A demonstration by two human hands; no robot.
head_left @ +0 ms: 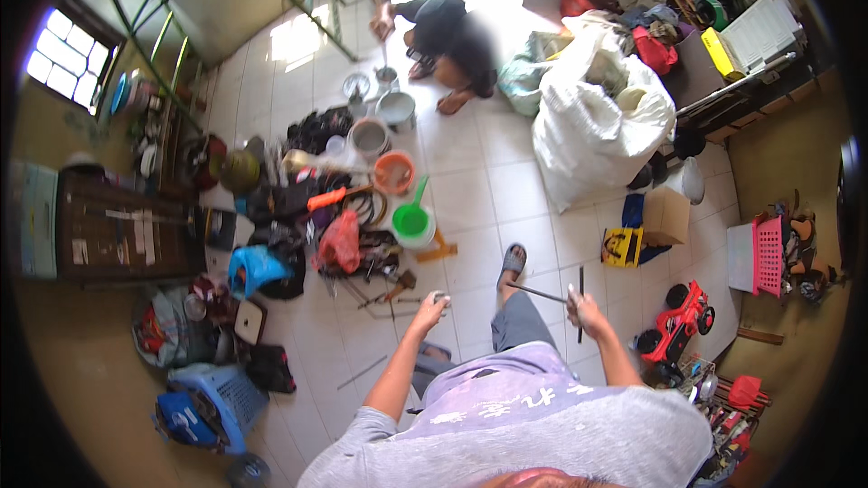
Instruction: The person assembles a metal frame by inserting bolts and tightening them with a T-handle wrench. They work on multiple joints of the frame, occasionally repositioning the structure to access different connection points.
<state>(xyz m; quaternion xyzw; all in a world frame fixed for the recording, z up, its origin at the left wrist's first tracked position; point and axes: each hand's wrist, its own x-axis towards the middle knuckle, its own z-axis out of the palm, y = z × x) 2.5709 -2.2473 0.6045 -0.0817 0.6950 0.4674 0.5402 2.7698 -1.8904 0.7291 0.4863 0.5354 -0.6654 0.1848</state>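
Observation:
My right hand is closed around a dark T-shaped metal tool; its long shaft points left across my knee and its crossbar stands along the palm. My left hand is raised in front of my body with curled fingers; whether something small lies in them cannot be made out. Beyond that hand, metal tools and rods lie on the tiles beside a red plastic bag. Farther off stands a white bucket with a green dipper in it.
Another person crouches at the far side by several buckets. A large white sack stands at right, near a cardboard box and a red toy vehicle. A blue basket sits at lower left.

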